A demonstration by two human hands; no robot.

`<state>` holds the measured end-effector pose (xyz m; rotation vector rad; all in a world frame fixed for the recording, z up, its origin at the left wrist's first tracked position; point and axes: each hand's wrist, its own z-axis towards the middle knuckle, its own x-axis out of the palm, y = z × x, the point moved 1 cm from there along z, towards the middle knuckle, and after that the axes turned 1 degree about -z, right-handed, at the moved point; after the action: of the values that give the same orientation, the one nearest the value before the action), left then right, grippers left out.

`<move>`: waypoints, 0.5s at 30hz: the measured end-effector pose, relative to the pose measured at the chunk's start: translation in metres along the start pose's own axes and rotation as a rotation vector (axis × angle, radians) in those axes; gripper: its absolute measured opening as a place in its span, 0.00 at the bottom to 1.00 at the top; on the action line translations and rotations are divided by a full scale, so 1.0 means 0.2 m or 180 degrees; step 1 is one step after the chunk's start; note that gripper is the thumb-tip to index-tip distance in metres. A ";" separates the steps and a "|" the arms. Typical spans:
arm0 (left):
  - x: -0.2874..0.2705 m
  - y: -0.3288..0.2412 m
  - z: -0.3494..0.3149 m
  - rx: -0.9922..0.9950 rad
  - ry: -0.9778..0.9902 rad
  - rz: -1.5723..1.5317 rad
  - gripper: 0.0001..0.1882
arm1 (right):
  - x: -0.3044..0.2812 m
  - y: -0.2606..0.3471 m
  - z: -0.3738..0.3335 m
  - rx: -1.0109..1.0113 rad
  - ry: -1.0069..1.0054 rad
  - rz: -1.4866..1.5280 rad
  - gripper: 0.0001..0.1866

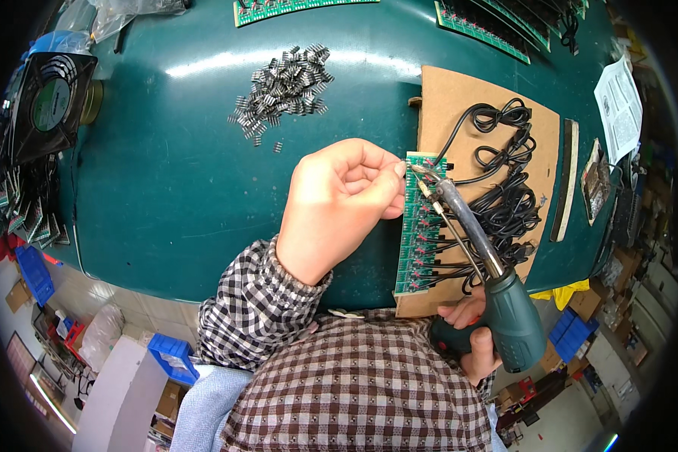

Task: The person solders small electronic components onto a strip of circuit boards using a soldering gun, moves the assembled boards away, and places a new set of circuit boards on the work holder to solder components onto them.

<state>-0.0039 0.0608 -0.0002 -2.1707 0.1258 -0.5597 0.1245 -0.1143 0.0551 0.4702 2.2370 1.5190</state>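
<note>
My right hand [471, 337] grips the dark green handle of a soldering iron [474, 226]. The iron's tip reaches the far end of a long green circuit board strip [419, 241]. Beside that same end, my left hand [346, 200] is closed in a pinch at the board's left edge; what lies between its fingertips is too small to make out. The strip rests on a brown board [459, 90]. Coiled black cables [505, 200] run from its right side. A heap of small black pin components [286, 90] lies on the green table, beyond my left hand.
A black fan [53, 105] stands at the far left, above a stack of circuit boards [34, 215]. More green board strips [301, 9] lie along the back. To the right are a narrow bar [565, 181] and a white paper sheet [619, 109].
</note>
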 end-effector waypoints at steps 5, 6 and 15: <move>0.00 0.00 0.00 0.0001 -0.0005 0.0024 0.07 | 0.00 -0.01 -0.01 -0.0028 -0.0027 0.0058 0.31; 0.00 0.00 0.00 0.0026 0.0013 0.0026 0.07 | 0.00 -0.01 -0.01 -0.0024 -0.0027 0.0056 0.31; 0.00 0.01 0.00 0.0041 0.0007 0.0001 0.07 | 0.07 0.04 0.00 -0.0161 -0.0509 0.0135 0.33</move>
<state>-0.0043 0.0601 -0.0013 -2.1576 0.1236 -0.5612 0.1128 -0.1059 0.0609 0.6052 2.0743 1.4991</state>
